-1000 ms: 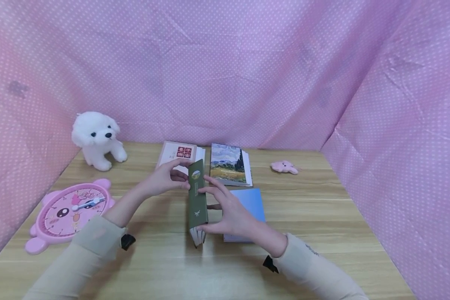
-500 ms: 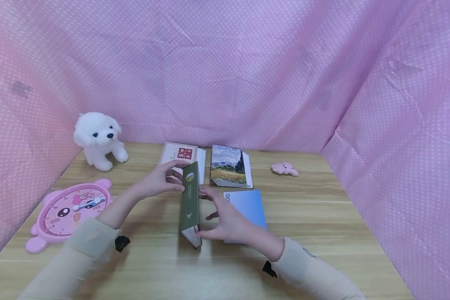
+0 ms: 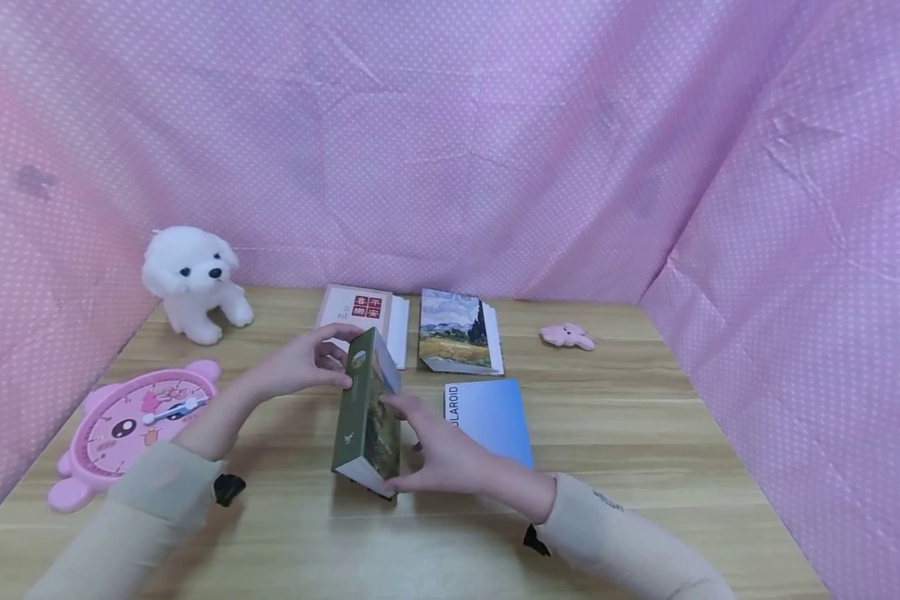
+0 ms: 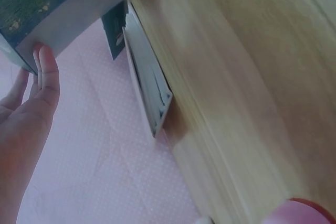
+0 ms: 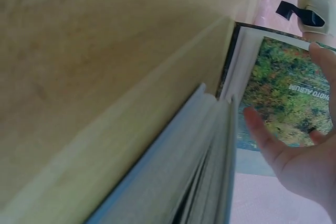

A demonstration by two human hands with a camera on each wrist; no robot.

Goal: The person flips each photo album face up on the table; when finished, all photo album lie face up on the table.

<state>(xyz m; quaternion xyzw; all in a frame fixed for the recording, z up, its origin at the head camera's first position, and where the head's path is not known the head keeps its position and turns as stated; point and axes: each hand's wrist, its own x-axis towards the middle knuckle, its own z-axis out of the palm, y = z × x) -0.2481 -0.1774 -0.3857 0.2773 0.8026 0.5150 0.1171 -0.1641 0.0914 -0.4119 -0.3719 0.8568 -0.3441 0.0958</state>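
A thick photo album (image 3: pixel 367 417) with a green spine and painted cover stands on edge over the table's middle, spine up and tilted to the left. My left hand (image 3: pixel 300 364) holds its far end from the left, thumb at the spine; the left wrist view shows fingers on the album's painted cover (image 4: pixel 52 9). My right hand (image 3: pixel 446 454) holds the right side, one fingertip on the cover and the thumb at the near lower corner. In the right wrist view this cover (image 5: pixel 278 93) reads "PHOTO ALBUM". A blue album (image 3: pixel 487 417) lies partly hidden under my right hand and wrist.
Behind lie a white album with red characters (image 3: pixel 363 312) and a landscape-painting album (image 3: pixel 457 329). A white plush dog (image 3: pixel 195 283) and pink toy clock (image 3: pixel 135 425) stand left. A small pink plush (image 3: pixel 567 336) lies right. Pink dotted cloth (image 3: pixel 450 150) surrounds the table.
Both hands have shifted left with the album. It has tilted left, so its right cover now shows. My right fingers have slid from the spine onto that cover.
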